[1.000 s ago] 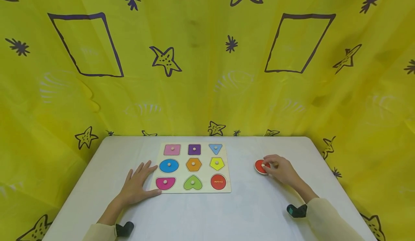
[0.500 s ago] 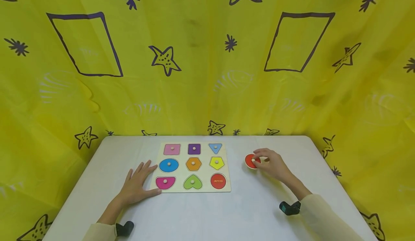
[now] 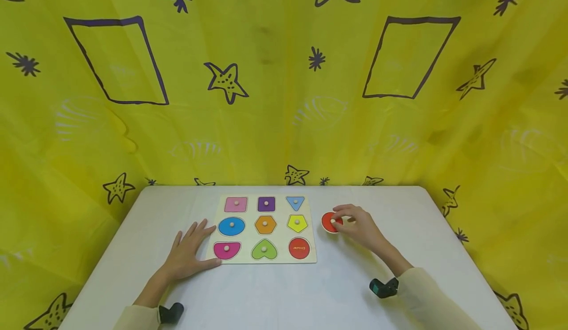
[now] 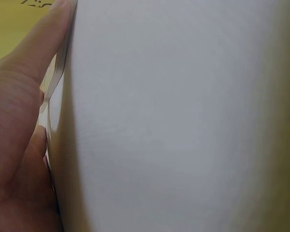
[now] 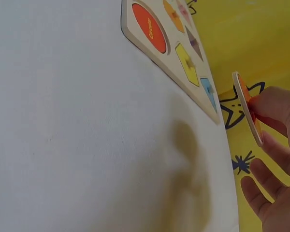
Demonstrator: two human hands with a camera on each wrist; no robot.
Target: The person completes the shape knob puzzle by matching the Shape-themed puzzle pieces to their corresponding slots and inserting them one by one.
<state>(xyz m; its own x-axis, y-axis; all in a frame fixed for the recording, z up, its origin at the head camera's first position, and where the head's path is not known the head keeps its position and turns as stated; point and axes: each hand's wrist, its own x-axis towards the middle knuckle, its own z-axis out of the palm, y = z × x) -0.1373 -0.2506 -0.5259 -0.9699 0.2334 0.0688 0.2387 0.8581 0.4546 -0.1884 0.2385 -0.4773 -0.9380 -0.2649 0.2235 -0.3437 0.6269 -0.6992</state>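
My right hand (image 3: 360, 227) pinches the small knob of a round red puzzle piece (image 3: 327, 222). In the right wrist view the piece (image 5: 247, 107) is held up off the table, over its own shadow. Just left of it lies a wooden shape puzzle board (image 3: 282, 258) with knobbed pieces in it. Its near right corner shows a round red recess (image 3: 299, 248) with the word "Circular" and no knob. My left hand (image 3: 188, 253) lies with fingers spread at the board's left edge, thumb (image 4: 41, 41) along the near corner.
On the board sit a green heart (image 3: 264, 250), a yellow pentagon (image 3: 297, 223), a blue oval (image 3: 231, 226) and several other shapes. The white table (image 3: 266, 295) ends at a yellow patterned curtain (image 3: 266, 132). A small dark camera (image 3: 384, 288) is on each wrist.
My right hand has carried the round red piece leftward, from the right part of the table to close beside the board. The left hand and the board have stayed in place.
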